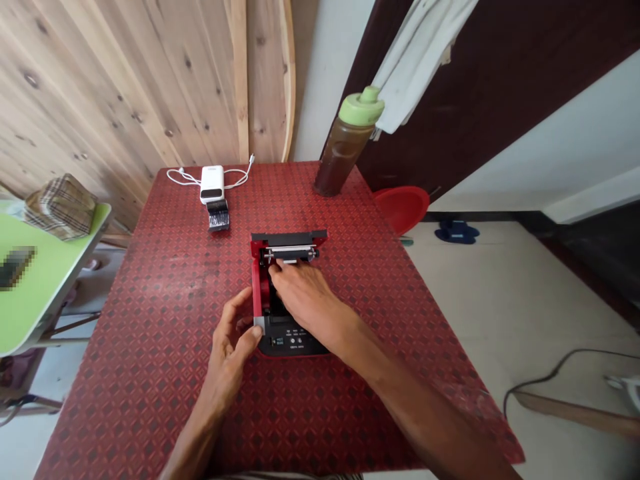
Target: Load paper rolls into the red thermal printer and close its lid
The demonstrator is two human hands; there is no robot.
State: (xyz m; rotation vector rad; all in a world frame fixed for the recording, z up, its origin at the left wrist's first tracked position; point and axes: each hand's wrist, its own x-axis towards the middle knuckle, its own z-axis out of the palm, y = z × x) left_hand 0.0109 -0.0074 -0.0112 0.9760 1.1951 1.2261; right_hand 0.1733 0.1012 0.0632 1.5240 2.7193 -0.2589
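Device (300,343) open, right hand (306,288) inside, left hand (231,339) touching side

R hand (303,290) hides part of red-black machine (275,307); panel text (295,339) too small to read. Dark item (17,267) on green table (55,267): pixelated, can't ID. Table cut off at L edge, both forearms (200,413) at btm.

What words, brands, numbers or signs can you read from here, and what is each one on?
None reads clearly.
Machine: small white labels and button symbols on its black panel, too small to read.
White power bank: faint marking near its top, too small to read.
Bottle lid: faint marking, too blurred to read.
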